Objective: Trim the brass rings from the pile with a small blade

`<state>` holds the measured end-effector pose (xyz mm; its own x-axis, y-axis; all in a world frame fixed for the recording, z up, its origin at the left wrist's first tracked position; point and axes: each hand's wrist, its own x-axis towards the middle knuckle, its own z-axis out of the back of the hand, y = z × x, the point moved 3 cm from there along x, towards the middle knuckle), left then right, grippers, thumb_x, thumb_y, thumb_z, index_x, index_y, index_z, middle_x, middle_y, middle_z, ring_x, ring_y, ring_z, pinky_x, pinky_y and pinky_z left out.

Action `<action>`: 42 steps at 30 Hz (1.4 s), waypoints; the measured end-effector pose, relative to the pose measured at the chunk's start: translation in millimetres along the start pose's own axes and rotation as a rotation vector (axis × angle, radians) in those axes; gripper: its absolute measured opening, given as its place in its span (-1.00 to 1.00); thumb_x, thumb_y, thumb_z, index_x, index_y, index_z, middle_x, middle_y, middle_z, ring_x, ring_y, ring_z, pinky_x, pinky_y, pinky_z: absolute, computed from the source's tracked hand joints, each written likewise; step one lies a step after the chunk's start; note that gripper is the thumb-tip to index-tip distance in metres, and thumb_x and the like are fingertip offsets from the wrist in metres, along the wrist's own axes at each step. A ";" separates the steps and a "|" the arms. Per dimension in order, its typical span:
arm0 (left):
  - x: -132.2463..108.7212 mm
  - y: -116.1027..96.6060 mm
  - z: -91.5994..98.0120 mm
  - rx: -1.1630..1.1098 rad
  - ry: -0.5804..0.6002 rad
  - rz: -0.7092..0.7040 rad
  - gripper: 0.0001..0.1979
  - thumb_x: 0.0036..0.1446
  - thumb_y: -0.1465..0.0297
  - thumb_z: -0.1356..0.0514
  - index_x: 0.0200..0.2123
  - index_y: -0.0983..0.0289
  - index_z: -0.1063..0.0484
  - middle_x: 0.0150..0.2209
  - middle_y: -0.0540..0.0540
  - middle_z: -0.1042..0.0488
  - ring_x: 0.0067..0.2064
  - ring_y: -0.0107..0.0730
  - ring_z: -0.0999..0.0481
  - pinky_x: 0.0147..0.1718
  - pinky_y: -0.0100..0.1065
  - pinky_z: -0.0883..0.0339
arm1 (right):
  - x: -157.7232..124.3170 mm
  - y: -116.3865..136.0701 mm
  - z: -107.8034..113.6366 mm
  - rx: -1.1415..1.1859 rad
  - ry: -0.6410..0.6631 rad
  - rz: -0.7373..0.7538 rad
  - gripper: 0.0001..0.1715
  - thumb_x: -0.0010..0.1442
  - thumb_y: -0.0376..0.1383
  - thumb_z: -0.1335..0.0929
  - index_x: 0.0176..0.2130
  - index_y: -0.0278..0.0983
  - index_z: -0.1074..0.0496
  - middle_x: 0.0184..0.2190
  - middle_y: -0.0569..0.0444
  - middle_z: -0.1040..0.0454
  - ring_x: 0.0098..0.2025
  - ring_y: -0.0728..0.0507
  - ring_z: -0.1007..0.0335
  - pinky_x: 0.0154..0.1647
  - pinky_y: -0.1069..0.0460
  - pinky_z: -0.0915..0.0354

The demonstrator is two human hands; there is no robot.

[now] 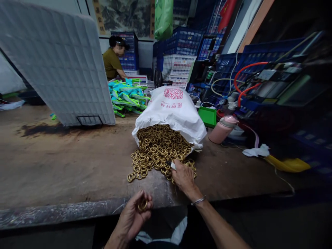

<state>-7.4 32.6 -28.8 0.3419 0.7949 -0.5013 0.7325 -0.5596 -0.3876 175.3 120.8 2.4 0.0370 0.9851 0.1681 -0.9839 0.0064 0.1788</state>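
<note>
A white woven sack (168,107) with red print lies on the bench, its mouth towards me. Brass-coloured rings (160,148) spill out of it onto the wood. My left hand (135,212) is just off the bench's front edge, palm up, with its fingers curled round a brass-coloured ring (142,205). Whether it holds more than one, I cannot tell. At the right front of the pile, my right hand (183,175) grips a small tool (172,165) with a black tip and a white part; its kind is unclear. A metal bangle (198,200) circles the right wrist.
A large pale ribbed panel (59,65) stands at left. Behind it are turquoise and green pieces (128,95) and a person (112,62). At right are a pink bottle (223,129), green tray (207,116) and hosed machine (272,83). White plastic (178,231) hangs below the edge.
</note>
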 end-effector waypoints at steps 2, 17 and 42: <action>0.8 -1.4 -2.3 0.049 -0.029 -0.029 -0.78 -0.12 0.34 -0.28 -0.52 0.34 -0.31 -0.47 0.02 -0.37 -0.49 -0.54 -0.37 -0.64 -0.56 -0.14 | -3.4 1.6 4.0 0.097 -0.021 0.019 -0.84 0.10 -0.36 -0.19 -0.34 -0.27 -0.34 -0.55 0.08 -0.40 -0.51 -0.03 -0.25 -0.51 0.07 0.11; 6.4 -8.7 -2.5 0.490 -0.062 -0.306 -0.69 -0.08 0.19 -0.22 -0.40 0.31 -0.29 -0.62 -0.10 -0.26 -0.65 -0.63 -0.23 -0.75 -0.59 -0.05 | -51.0 51.5 -17.7 1.106 0.565 0.100 -0.81 0.10 -0.24 -0.20 -0.49 -0.27 -0.22 -0.67 0.26 -0.15 -0.61 0.06 -0.04 -0.57 0.15 -0.03; -2.4 -5.4 -4.5 0.542 -0.088 -0.261 -0.67 -0.06 0.12 -0.18 -0.46 0.27 -0.21 -0.65 -0.13 -0.24 -0.70 -0.67 -0.15 -0.74 -0.59 0.05 | -60.7 55.7 -22.2 0.634 0.335 0.218 -0.83 0.09 -0.35 -0.14 -0.48 -0.25 -0.24 -0.59 0.16 -0.28 -0.53 -0.01 -0.16 -0.49 0.10 -0.02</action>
<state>-9.5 34.8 -22.1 0.1248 0.9124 -0.3897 0.3734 -0.4071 -0.8336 114.4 65.1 -19.3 -0.3026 0.9529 -0.0225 -0.6696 -0.1957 0.7165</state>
